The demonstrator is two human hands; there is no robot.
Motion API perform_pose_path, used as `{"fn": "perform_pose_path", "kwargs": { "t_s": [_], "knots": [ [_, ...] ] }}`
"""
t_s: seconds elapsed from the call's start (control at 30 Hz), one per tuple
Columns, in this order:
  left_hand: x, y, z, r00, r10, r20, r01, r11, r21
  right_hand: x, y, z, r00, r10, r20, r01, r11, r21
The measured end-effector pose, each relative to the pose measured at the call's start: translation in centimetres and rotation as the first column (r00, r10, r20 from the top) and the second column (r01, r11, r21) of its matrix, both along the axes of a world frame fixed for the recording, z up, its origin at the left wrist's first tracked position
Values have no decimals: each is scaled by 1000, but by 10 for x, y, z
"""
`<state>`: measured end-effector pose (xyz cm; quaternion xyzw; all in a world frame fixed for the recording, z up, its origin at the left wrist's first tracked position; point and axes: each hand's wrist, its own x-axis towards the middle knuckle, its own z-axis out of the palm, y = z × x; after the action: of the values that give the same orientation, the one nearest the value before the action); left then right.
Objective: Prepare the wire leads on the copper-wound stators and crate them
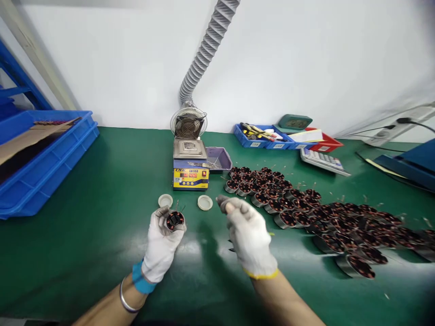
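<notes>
My left hand (165,242), in a white glove with a blue cuff, grips a motor stator (175,220) with dark slots and copper windings. Thin wire leads stick up from its far side. To the right, my gloved right hand (249,228) hangs over the mat, thumb and fingers pinched together; whether anything sits between the fingertips cannot be made out. Dark pointed tips (231,246) show beside that hand, most of their tool hidden behind it. Two small round white dishes (165,200) stand just beyond my hands, in front of a yellow and blue solder pot (190,174).
Rows of stators (272,192) cover the right side of the green mat (125,172). A blue crate (57,158) stands at left. Behind are a purple tray (226,158), blue tool bins (254,144), a red bin (331,144), a calculator (322,160) and a grey duct (207,50).
</notes>
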<state>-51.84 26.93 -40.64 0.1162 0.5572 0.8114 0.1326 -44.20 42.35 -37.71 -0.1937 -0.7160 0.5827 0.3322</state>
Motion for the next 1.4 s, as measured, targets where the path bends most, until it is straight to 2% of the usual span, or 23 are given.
{"fn": "perform_pose_path", "kwargs": {
  "t_s": [0.03,0.07,0.1,0.13,0.17,0.2,0.27,0.33,0.37,0.43,0.47,0.53,0.63,0.7,0.8,0.87,0.97,1.07,1.13,1.2,1.27,1.4],
  "knots": [
    [1,1,-2,1000,-11,0,11,1000,-10,3,-9,-9,1000,2,8,-3,989,148],
    [3,1,-4,1000,-20,-2,20,999,-38,6,-19,-19,1000,22,21,-28,943,332],
    [5,1,-7,1000,-22,-4,21,997,-79,7,-31,-28,998,49,29,-57,864,500],
    [8,0,-10,1000,-27,-6,26,991,-128,8,-41,-38,997,66,25,-68,784,617],
    [12,0,-13,999,-36,-3,35,984,-173,7,-50,-46,997,71,12,-60,726,685],
    [16,-2,-15,998,-69,3,68,976,-207,5,-56,-54,998,65,-13,-36,695,718],
    [22,-4,-18,979,-203,2,199,953,-230,1,-59,-65,997,60,-51,-7,711,703],
    [26,-5,-16,949,-314,-25,302,929,-213,0,-54,-68,996,86,-28,-52,793,607],
    [27,-5,-15,943,-331,-43,317,928,-195,1,-49,-67,994,109,5,-96,845,526],
    [26,-6,-12,944,-320,-83,304,940,-157,5,-40,-61,979,190,76,-204,931,304],
    [24,-6,-11,945,-310,-103,294,944,-146,7,-36,-58,963,254,94,-267,948,174],
    [20,-8,-12,950,-270,-155,252,960,-124,12,-29,-51,913,400,76,-395,915,-79],
    [10,-9,-16,969,-161,-190,157,987,-33,15,-23,-46,841,541,12,-499,783,-371],
    [2,-9,-17,968,-194,-160,197,980,1,14,-21,-45,820,571,-49,-521,708,-477],
    [-5,-9,-13,949,-283,-141,272,958,-94,14,-22,-48,806,570,-161,-555,630,-544],
    [-7,-8,-9,959,-230,-164,197,960,-197,15,-24,-51,804,568,-175,-553,607,-570],
    [-11,-7,-7,980,-79,-185,23,957,-288,18,-20,-50,825,552,-120,-508,632,-585],
    [-15,-5,-13,983,1,-185,-58,950,-305,18,-2,-40,906,418,-63,-380,741,-553],
    [-16,0,-19,984,-38,-173,-23,940,-341,13,18,-33,960,279,2,-240,832,-501],
    [-13,7,-24,978,-122,-168,46,916,-399,4,37,-31,981,166,96,-110,898,-425],
    [-7,14,-28,957,-222,-188,115,882,-457,-7,53,-35,974,114,194,-40,937,-347],
    [0,21,-32,896,-362,-256,173,817,-549,-22,70,-52,922,97,374,-6,972,-237]
  ]
}}
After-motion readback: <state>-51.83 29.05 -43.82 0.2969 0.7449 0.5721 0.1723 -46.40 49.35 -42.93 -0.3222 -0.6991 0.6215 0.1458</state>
